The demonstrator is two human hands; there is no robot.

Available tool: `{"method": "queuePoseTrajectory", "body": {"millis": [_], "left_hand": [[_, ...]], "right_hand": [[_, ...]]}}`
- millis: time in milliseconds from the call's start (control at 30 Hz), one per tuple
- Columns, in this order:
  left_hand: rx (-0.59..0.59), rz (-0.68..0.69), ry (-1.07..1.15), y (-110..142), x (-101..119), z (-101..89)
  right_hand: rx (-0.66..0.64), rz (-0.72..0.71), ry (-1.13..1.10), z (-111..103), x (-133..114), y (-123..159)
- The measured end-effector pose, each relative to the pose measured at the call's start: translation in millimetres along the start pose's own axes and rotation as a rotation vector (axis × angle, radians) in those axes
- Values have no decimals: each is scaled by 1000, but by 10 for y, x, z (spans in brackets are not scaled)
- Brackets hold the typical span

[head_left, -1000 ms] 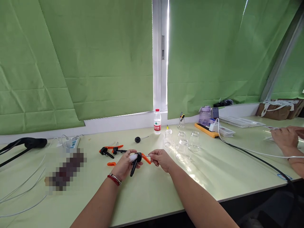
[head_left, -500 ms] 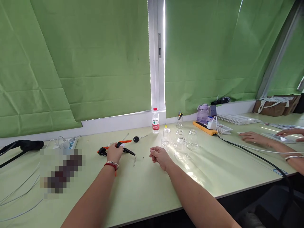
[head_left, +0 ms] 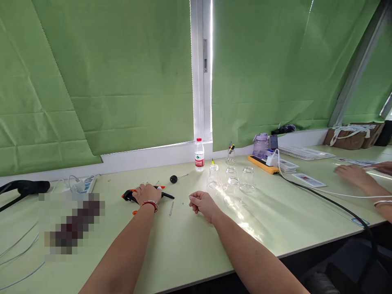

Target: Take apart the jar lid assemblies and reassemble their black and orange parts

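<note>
My left hand (head_left: 149, 194) is bent over a black and orange clamp (head_left: 167, 195) on the table, hiding most of it; its fingertips are partly out of sight. A black handle pokes out to the right and orange parts show around the hand. My right hand (head_left: 202, 204) rests on the table with thumb and forefinger pinched; whatever is between them is too small to make out. Between the hands lie a thin metal rod (head_left: 171, 208) and a tiny nut-like piece (head_left: 183, 203). Behind them is a black ball-handled screwdriver (head_left: 174, 179).
Several clear glasses (head_left: 247, 179) stand right of my right hand. Behind are a water bottle (head_left: 199, 157) and an orange power strip (head_left: 262, 165) with a black cable. A co-worker's hand (head_left: 352, 175) is at the far right, near printed cards (head_left: 309, 180). A white power strip (head_left: 91, 184) lies left.
My left hand has shifted slightly and turned flatter over the clamp. My right hand stays pinched in place. The co-worker's hand moved right, uncovering a card.
</note>
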State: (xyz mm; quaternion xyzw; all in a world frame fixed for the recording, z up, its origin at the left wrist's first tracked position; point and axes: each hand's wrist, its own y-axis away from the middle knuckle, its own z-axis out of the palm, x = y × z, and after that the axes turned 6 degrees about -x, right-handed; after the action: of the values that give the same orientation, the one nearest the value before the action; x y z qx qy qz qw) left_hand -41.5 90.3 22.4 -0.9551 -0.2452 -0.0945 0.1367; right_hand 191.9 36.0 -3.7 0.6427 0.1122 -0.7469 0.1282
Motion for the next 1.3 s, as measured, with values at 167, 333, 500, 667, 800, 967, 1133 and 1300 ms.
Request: {"method": "queuePoseTrajectory", "body": {"millis": [167,333,500,667,800,967,1133,1300], "left_hand": [[11,27,-55,25,-26,40],[23,47,-53,118,-34,44],[-13,76,-15,174,-10,27],[-68,79,42,137,-19,-119],[-130,87,86,83,-261,-355],[-308,125,158,103,-737,-443],[-422,214,250,171,-918,-285],[-475,250,354,246,-877,-241]], "right_hand": [[-5,0,22,27,-19,8],[-1,3,57,25,5,-3],[5,-3,69,11,71,-40],[10,-12,80,-4,98,-56],[-11,-2,115,31,39,12],[-58,20,178,145,-10,22],[-3,31,326,294,-46,-313],[95,21,496,402,-187,-831]]}}
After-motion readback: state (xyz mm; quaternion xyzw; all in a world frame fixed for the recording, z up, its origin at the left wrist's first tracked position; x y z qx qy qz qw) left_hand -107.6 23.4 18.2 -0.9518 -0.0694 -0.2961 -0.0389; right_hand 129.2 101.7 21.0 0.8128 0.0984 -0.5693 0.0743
